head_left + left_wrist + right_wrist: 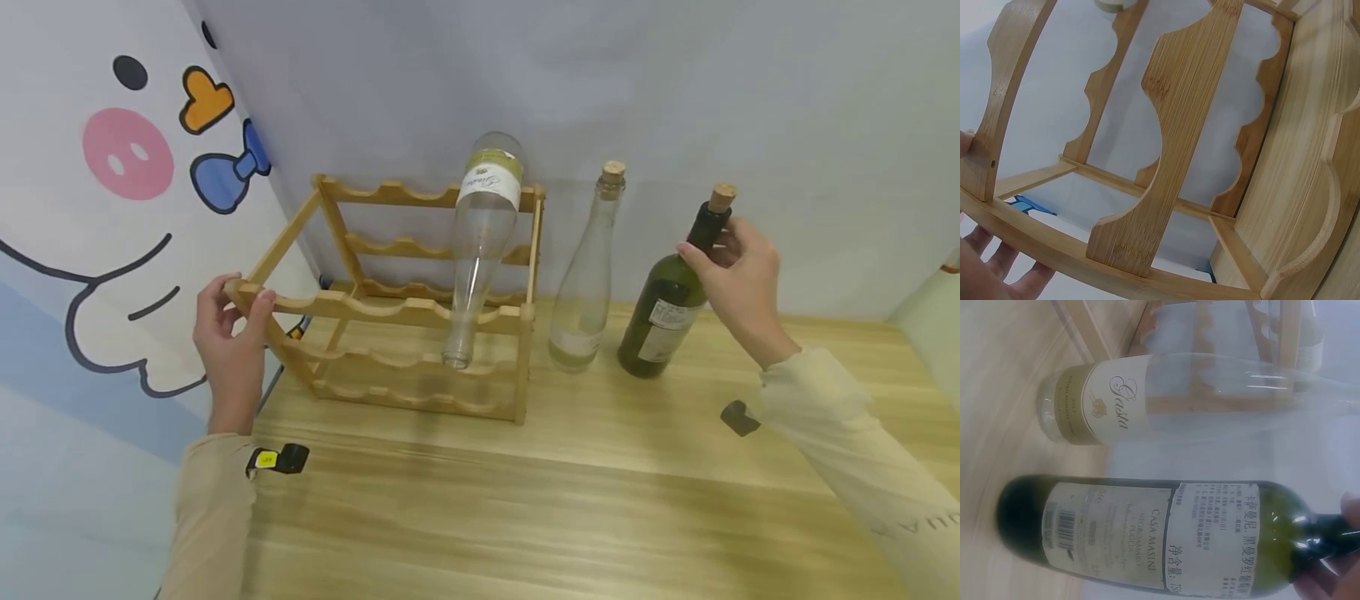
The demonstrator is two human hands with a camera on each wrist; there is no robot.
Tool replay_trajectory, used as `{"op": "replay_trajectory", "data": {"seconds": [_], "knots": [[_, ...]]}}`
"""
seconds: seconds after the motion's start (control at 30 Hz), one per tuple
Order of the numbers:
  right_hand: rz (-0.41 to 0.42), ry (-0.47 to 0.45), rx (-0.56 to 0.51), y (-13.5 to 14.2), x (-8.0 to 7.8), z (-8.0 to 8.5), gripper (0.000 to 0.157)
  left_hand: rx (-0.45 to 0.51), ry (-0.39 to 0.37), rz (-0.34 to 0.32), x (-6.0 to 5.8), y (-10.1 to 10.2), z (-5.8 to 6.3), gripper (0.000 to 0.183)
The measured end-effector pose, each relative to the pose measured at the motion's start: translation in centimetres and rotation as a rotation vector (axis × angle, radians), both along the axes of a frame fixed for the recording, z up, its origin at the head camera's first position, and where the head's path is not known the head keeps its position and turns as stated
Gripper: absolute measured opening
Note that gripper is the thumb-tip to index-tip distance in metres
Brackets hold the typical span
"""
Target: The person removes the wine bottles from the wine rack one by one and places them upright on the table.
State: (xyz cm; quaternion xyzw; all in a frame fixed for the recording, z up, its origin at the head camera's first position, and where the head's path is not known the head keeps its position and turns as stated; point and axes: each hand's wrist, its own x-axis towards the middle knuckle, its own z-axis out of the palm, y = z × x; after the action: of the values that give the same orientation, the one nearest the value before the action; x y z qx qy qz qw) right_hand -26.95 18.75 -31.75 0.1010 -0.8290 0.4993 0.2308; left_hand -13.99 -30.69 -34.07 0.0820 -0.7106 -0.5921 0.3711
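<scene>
A pale grey wall (712, 100) rises behind the desk (525, 500), its surface softly uneven, with faint creases and shading. The desk has a light yellowish wood top with long streaks of grain running roughly from side to side. On the left stands a white wall panel (45, 158) printed with a cartoon: a pink oval (127, 154) with two white marks, a dark eye (130, 72), an orange heart shape (204, 102), a blue bow (225, 175) and thick black outlines, turning pale blue lower down. A pale greenish side wall (926, 312) shows at the right edge. The light is soft, with blurred shadows across the wood.
</scene>
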Motion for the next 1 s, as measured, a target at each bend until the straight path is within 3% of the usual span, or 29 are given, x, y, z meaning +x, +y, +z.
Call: {"op": "replay_trajectory", "data": {"seconds": [0.27, 0.37, 0.47, 0.6, 0.73, 1.0], "knots": [[0.035, -0.083, 0.052, -0.8, 0.6, 0.4, 0.042, -0.052, -0.017, 0.047, 0.9, -0.6, -0.1, 0.042], [0.006, -0.098, 0.064, -0.8, 1.1, 0.6, 0.046, -0.086, -0.024, 0.052, 1.0, -0.6, 0.0, 0.041], [-0.037, -0.106, 0.04, -0.3, 1.8, 0.7, 0.051, -0.109, -0.03, 0.035, 0.5, -0.6, 0.0, 0.042], [-0.087, -0.108, -0.037, 0.9, 2.9, 0.8, 0.051, -0.144, -0.043, 0.007, -1.2, -0.5, -0.5, 0.044], [-0.086, -0.106, -0.09, 1.4, 3.7, 0.9, 0.049, -0.164, -0.056, 0.014, -1.9, -0.6, -0.9, 0.045], [-0.002, -0.078, -0.125, 0.0, 3.8, 1.3, 0.037, -0.102, -0.065, 0.03, 0.1, -1.3, -0.3, 0.044]]}}
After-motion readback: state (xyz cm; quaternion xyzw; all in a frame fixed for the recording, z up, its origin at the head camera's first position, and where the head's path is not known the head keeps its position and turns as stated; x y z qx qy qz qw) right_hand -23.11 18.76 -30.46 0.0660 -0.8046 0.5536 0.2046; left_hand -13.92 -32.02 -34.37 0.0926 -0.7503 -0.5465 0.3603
